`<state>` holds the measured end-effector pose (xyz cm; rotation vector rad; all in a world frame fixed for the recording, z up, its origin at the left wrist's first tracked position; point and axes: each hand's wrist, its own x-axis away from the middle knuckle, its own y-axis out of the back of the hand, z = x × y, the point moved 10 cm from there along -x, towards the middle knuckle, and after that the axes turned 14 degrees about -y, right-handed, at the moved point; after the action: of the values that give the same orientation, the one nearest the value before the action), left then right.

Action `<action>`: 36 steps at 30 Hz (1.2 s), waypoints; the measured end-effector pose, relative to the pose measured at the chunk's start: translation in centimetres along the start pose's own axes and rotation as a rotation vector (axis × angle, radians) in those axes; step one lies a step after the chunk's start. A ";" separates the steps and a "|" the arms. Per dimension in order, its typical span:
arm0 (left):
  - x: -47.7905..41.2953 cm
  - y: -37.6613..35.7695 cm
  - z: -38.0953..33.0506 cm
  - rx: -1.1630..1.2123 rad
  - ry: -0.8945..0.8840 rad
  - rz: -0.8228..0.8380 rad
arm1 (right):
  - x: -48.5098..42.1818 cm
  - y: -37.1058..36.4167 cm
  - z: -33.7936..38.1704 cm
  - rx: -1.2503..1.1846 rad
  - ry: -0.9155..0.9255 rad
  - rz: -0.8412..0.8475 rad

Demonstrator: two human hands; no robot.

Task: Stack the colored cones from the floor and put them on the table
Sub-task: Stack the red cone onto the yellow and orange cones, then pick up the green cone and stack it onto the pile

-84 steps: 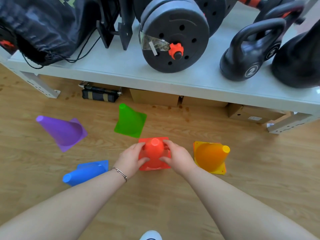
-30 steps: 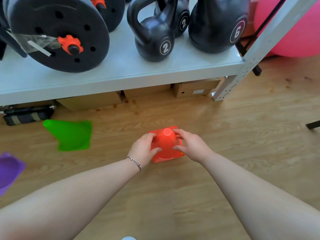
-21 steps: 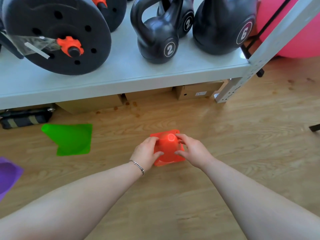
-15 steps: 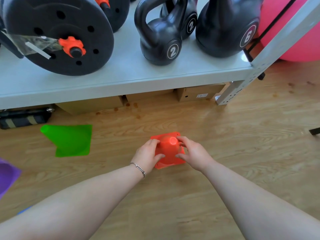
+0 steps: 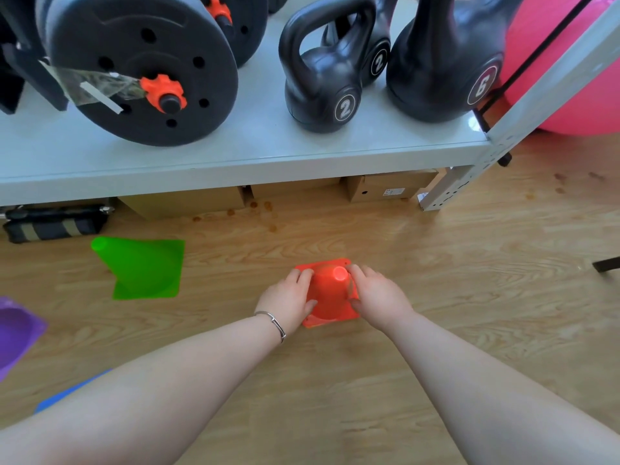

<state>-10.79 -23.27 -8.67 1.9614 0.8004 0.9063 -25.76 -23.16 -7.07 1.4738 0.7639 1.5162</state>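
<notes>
- Hands hold one orange cone [image 5: 330, 297] from both sides.
- The left hand [image 5: 288, 302] curls round the cone's left side. Its thumb is on the near side and its fingers reach to the far edge of the base.
- The right hand [image 5: 379, 302] curls round the right side the same way, with fingertips up near the tip.
- The orange cone stands up straight, tip to the top. It has a flat round tip, smooth shiny sides and a square base with small holes at the far corners.
- It seems to sit flat on the wooden floor [image 5: 469, 280], but the hands hide part of the base.
- It is in front of the grey table [image 5: 235, 156], near the middle of the view.
- A thin silver bracelet [image 5: 273, 322] is on the left wrist.
- A green cone [image 5: 144, 270] lies on its side to the left, well apart from the orange one.
- A purple cone [image 5: 16, 330] shows at the left edge, open end facing us.
- A blue corner [image 5: 72, 391] peeks out by the left arm.
- On the table are a black weight plate [image 5: 141, 62] and a black kettlebell [image 5: 322, 82] marked 2.
- A big pink ball [image 5: 570, 78] is at the top right.
</notes>
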 end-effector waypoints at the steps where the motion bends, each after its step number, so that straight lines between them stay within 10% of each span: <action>1: 0.1 0.2 -0.1 -0.083 0.001 -0.003 | 0.3 0.6 0.3 0.083 0.009 -0.068; 6: 1.2 1.4 -0.6 -0.356 -0.040 -0.083 | 1.7 4.0 1.2 0.251 0.038 -0.379; 14: 4.8 5.6 2.5 -0.419 0.057 -0.171 | 0.6 9.6 3.3 0.215 0.073 -0.420; 36: 23.0 12.8 25.9 -0.240 0.755 -0.319 | -0.4 4.4 32.9 0.152 0.477 -0.130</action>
<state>25.38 -21.70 -1.38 1.2145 1.3060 1.4819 5.83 -29.99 0.34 1.1478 1.2545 1.7605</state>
